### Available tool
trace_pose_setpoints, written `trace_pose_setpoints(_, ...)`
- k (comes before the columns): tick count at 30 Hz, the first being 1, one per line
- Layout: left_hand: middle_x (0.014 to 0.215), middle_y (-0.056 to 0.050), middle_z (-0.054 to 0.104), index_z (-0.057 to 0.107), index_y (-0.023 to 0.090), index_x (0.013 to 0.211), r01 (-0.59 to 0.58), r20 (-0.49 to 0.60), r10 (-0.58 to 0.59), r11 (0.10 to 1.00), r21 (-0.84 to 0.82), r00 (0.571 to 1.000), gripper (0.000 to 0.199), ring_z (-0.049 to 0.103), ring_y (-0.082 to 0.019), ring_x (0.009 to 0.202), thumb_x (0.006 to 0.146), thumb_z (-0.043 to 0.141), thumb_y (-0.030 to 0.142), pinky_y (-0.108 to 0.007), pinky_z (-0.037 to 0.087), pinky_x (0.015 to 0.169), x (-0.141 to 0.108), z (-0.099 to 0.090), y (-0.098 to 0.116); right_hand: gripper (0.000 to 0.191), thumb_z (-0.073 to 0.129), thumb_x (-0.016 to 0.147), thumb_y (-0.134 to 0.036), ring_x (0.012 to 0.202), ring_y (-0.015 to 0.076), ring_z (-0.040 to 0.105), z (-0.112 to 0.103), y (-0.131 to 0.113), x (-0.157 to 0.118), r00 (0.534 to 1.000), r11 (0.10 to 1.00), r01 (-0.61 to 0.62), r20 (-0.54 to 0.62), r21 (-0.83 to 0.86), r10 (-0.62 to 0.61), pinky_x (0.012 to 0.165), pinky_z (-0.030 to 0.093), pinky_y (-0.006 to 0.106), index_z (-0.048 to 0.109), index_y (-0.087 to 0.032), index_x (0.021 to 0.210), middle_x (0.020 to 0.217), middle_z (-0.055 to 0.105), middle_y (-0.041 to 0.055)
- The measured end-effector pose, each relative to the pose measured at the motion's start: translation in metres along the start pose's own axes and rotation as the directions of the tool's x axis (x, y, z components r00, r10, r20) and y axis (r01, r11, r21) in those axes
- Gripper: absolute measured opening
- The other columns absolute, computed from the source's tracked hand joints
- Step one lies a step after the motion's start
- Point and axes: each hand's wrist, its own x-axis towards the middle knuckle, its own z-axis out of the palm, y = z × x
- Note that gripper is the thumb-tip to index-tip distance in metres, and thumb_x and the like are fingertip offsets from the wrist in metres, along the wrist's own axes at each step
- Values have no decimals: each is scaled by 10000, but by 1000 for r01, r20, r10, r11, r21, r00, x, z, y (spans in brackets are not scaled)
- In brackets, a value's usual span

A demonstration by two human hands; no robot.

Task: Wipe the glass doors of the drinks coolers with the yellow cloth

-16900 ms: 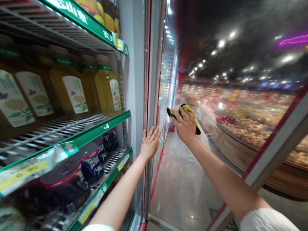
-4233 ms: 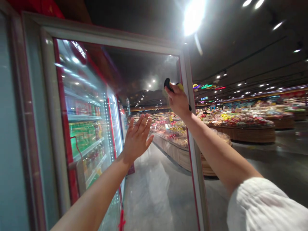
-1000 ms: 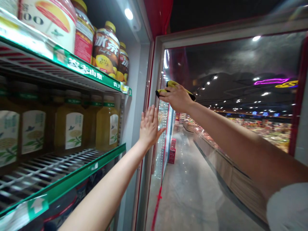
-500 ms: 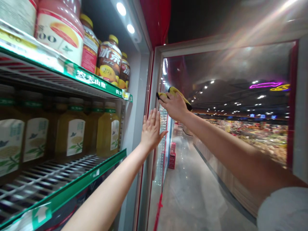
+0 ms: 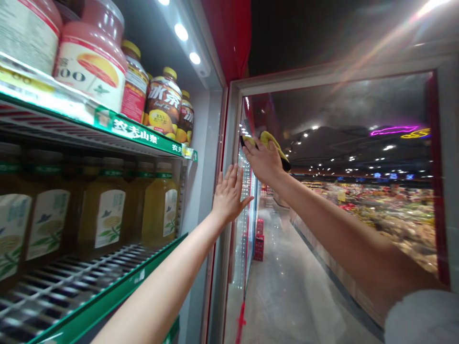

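Against the glass door (image 5: pixel 322 110) of a drinks cooler, near its upper left corner, my right hand (image 5: pixel 263 162) presses a yellow cloth with black edges (image 5: pixel 269 141). The cloth shows above and beside the fingers. Lower and to the left, my left hand (image 5: pixel 229 197) lies flat on the door's grey frame (image 5: pixel 234 110) at the hinge side. Its fingers are stretched out, the thumb points right, and it holds nothing.
Left of the door, the cooler's upper shelf (image 5: pixel 143 136) carries pink and iced tea bottles. Yellowish bottles (image 5: pixel 159 205) stand on the lower rack. Through the glass show an aisle floor (image 5: pixel 287 286), red boxes (image 5: pixel 258 246) and a long produce display (image 5: pixel 387 215).
My right hand and the cloth have shifted slightly right on the glass. The camera view has tilted a little, so the shelves appear lower. My left hand remains on the frame.
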Motion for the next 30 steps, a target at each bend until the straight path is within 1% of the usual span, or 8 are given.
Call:
trace_pose_setpoints(4,1687,-198,225,97,135,1627,-6,-22,6,1000,4,1000,922,126,-310,1586,943,542,564,-555,100,1278,10,1,1,443,368,1012,-150,1431,352,460,-13,10,30,996,997,71,53,-34,-69,1120,367,632,638,-275,1340,1543,534,60)
trace_pose_setpoints(10,1679,-201,252,172,93,1610,7,-16,-6,1000,31,1000,887,126,-312,1585,954,506,588,-540,107,1283,14,-3,2,502,310,1002,-121,1453,423,404,-19,5,17,988,986,-151,21,-64,153,1057,376,736,577,-178,1423,1582,460,155)
trace_pose_setpoints(13,1679,-200,251,121,107,1622,-11,-34,12,999,34,999,880,137,-312,1583,970,476,579,-539,107,1283,9,-2,2,502,295,1020,-142,1470,372,393,-19,-7,0,993,998,-24,110,-66,31,1116,355,690,560,-210,1440,1601,444,104)
trace_pose_setpoints(16,1687,-188,237,62,142,1629,-35,-46,36,999,32,998,885,144,-308,1583,975,473,573,-546,113,1279,11,3,3,478,312,1032,-161,1469,346,399,-34,10,6,991,997,48,126,-67,-39,1155,330,646,567,-235,1429,1606,446,67)
trace_pose_setpoints(19,1696,-176,216,21,175,1630,-40,-61,40,999,8,997,906,134,-305,1585,967,478,592,-551,117,1277,17,8,8,478,330,1026,-141,1475,366,381,-53,47,12,993,989,-92,64,-116,100,1146,328,657,554,-213,1441,1605,445,85)
trace_pose_setpoints(23,1704,-166,196,-15,201,1630,-58,-69,54,997,-52,996,908,110,-302,1589,968,469,590,-555,115,1276,23,11,18,516,356,1017,-148,1484,425,349,-58,75,-15,942,930,-334,-64,-150,328,1081,334,765,479,-237,1510,1610,426,121)
trace_pose_setpoints(26,1705,-175,184,-12,193,1629,-93,-63,88,992,-89,994,910,101,-307,1590,966,446,616,-550,105,1278,29,13,26,503,385,1023,-178,1478,437,358,-53,71,-35,964,948,-267,-50,-174,263,1067,338,787,492,-283,1503,1610,426,121)
trace_pose_setpoints(30,1708,-178,171,-6,187,1627,-129,-70,122,985,-112,990,895,92,-303,1591,972,424,620,-536,88,1281,43,16,40,476,346,1048,-150,1489,364,355,-63,83,-23,993,974,-90,59,-210,105,1126,326,664,504,-229,1490,1605,441,103)
